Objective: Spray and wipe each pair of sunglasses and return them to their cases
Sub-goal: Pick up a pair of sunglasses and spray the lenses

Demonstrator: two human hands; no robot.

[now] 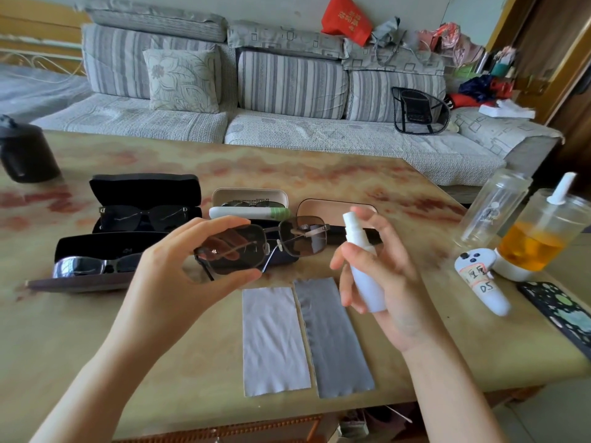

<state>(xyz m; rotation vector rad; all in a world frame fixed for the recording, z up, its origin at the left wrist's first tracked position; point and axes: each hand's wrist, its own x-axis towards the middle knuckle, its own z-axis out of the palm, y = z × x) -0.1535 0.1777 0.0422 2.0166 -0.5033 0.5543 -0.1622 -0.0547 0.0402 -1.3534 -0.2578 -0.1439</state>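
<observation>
My left hand (179,270) holds a pair of brown-lensed, thin-framed sunglasses (287,241) above the table, fingers over one lens. My right hand (380,282) grips a small white spray bottle (363,270), its nozzle facing the glasses. Two cleaning cloths lie flat below: a light grey cloth (273,340) and a darker grey cloth (334,337). Behind stand open cases: a black case (145,199) with dark sunglasses, a black case (96,260) with mirrored sunglasses, a beige case (249,198) with sunglasses, and an empty pink-lined case (323,209).
On the right of the marble-patterned table (96,346) stand an empty clear bottle (492,209), a cup of orange drink (537,238), a labelled white controller (483,279) and a patterned phone (563,311). A dark jar (25,151) sits far left. A sofa lies beyond.
</observation>
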